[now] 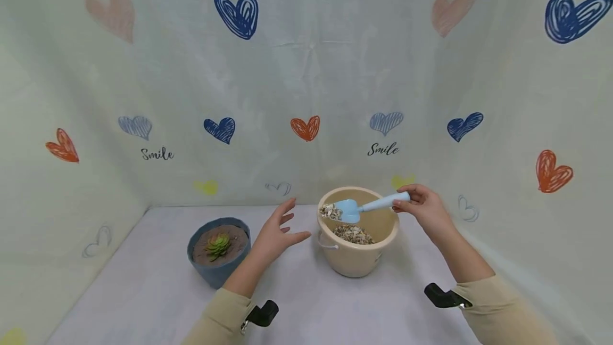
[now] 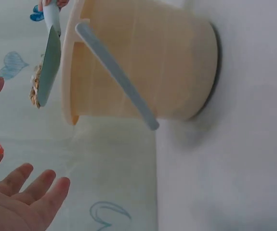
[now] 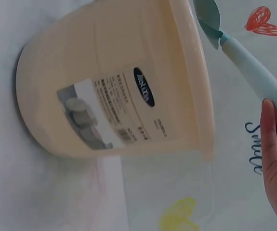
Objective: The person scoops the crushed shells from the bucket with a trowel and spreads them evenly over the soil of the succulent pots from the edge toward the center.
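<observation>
My right hand (image 1: 425, 212) grips the handle end of a light blue garden trowel (image 1: 348, 210). Pale, gravelly potting mix (image 1: 331, 212) lies in its scoop, which points left over the rim of a beige bucket (image 1: 351, 260). More of the loose mix (image 1: 354, 234) sits at the bottom of the bucket. Left of the bucket, my left hand (image 1: 276, 233) hovers with fingers spread and holds nothing; in the left wrist view its fingers (image 2: 46, 185) are apart from the bucket. A blue-grey pot (image 1: 215, 276) with a green succulent (image 1: 217, 245) in brown soil stands left of that hand.
The bucket's light handle (image 2: 119, 77) hangs down on its left side, and a printed label (image 3: 109, 110) is on its right side. All stands on a white-covered table (image 1: 143, 292). A curtain (image 1: 268, 68) with printed hearts hangs behind and at both sides.
</observation>
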`<action>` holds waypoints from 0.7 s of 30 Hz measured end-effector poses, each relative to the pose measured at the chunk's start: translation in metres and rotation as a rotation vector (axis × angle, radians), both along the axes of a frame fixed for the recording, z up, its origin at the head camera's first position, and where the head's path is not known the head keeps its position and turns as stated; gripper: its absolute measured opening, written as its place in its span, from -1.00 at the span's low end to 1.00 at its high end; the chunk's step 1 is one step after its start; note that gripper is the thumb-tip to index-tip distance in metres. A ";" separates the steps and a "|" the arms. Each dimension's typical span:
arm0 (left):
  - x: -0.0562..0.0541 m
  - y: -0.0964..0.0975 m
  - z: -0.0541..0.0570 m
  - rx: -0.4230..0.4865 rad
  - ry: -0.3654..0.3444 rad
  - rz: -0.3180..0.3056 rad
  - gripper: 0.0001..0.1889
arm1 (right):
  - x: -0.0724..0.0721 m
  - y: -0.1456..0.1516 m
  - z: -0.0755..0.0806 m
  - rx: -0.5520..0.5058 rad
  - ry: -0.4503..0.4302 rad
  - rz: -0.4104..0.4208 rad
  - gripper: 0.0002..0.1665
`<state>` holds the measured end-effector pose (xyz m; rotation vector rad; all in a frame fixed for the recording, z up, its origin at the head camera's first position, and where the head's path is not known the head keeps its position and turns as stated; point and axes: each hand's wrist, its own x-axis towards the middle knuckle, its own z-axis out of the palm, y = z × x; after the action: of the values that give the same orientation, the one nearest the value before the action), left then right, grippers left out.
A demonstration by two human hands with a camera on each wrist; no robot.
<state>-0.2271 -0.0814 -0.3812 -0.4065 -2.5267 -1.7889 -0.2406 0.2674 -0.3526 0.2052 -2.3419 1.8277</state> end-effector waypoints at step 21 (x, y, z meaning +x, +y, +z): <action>0.031 -0.119 0.031 -0.147 0.014 0.117 0.00 | -0.027 -0.120 0.005 -0.195 -0.070 0.191 -0.64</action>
<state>-0.1957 -0.1999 -0.3502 -0.2663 -2.6218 -1.5619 -0.2673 0.1475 -0.3473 0.3556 -2.2361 2.1714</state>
